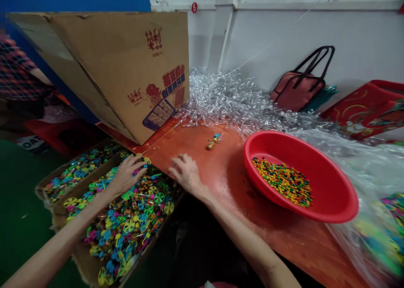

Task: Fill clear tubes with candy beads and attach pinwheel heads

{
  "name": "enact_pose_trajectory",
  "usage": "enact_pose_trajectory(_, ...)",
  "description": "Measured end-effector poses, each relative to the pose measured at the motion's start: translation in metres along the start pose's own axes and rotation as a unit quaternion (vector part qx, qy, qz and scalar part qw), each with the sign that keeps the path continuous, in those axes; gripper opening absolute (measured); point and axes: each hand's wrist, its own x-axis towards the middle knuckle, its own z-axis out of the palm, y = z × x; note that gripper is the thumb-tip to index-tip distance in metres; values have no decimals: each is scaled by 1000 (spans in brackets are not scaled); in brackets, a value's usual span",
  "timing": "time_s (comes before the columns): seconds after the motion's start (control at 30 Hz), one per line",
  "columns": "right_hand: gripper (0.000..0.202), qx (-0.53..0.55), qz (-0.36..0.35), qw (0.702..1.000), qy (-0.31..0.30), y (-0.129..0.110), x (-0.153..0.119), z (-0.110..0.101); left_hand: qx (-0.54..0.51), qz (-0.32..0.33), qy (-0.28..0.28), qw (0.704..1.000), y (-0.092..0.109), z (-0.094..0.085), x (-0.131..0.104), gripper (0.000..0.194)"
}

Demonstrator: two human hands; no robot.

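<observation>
My left hand [128,175] reaches over a cardboard box [59,214] filled with small colourful plastic toys [126,225], many with pinwheel-like discs. Its fingers are stretched out just above the toys, and nothing shows in its grip. At the near edge of the orange-red table [221,174], my right hand [187,173] hovers with fingers apart and slightly bent, holding nothing visible. Beyond it on the tabletop lies a small candy-filled tube toy [212,142] with a blue part. A red basin [334,183] to the right holds small multicoloured candies [285,182].
A large cardboard carton [126,69] stands at the table's back left. Clear plastic tubes [233,94] are heaped along the wall. A pink bag [298,88], a red bag [369,107] and clear plastic sheeting [344,166] lie right. A person in a checked shirt [15,69] is at far left.
</observation>
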Motion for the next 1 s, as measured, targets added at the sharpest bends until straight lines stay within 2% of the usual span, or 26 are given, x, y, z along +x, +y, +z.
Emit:
enact_pose_trajectory(0.07, 34, -96, 85, 991, 33, 36, 17, -29, -1, 2, 13, 1000, 9, 2, 14, 41)
enact_pose_trajectory(0.17, 40, -173, 198, 964, 47, 91, 34, -60, -32, 27, -16, 999, 41, 17, 58, 40)
enact_pose_trajectory(0.23, 38, -161, 210, 963, 54, 119, 39, -67, -51, 39, -55, 996, 69, 33, 96, 41)
enact_pose_trajectory(0.3, 33, -114, 192, 972, 75, 138, 41, -68, -54, 39, -95, 993, 100, 53, 137, 42)
enact_pose_trajectory(0.37, 28, -57, 179, 976, 106, 149, 39, -68, -49, 34, -129, 990, 128, 76, 176, 45)
enact_pose_trajectory(0.47, 27, 6, 186, 973, 134, 153, 26, -76, -54, 34, -146, 987, 160, 113, 222, 46)
enact_pose_trajectory(0.53, 29, 34, 174, 974, 140, 146, 9, -86, -61, 38, -150, 986, 174, 134, 242, 39)
enact_pose_trajectory(0.6, 31, 59, 145, 977, 142, 129, -15, -95, -71, 44, -153, 985, 182, 149, 256, 29)
enact_pose_trajectory(0.7, 30, 110, 106, 981, 120, 87, -57, -105, -83, 48, -163, 982, 183, 158, 270, 21)
enact_pose_trajectory(0.77, 27, 149, 93, 981, 78, 53, -84, -107, -88, 51, -170, 980, 179, 159, 278, 19)
enact_pose_trajectory(0.9, 30, 239, 71, 967, -40, -9, -119, -90, -100, 65, -178, 977, 174, 154, 290, 12)
enact_pose_trajectory(1.0, 39, 270, 23, 956, -110, -43, -120, -58, -111, 70, -173, 976, 180, 146, 294, 14)
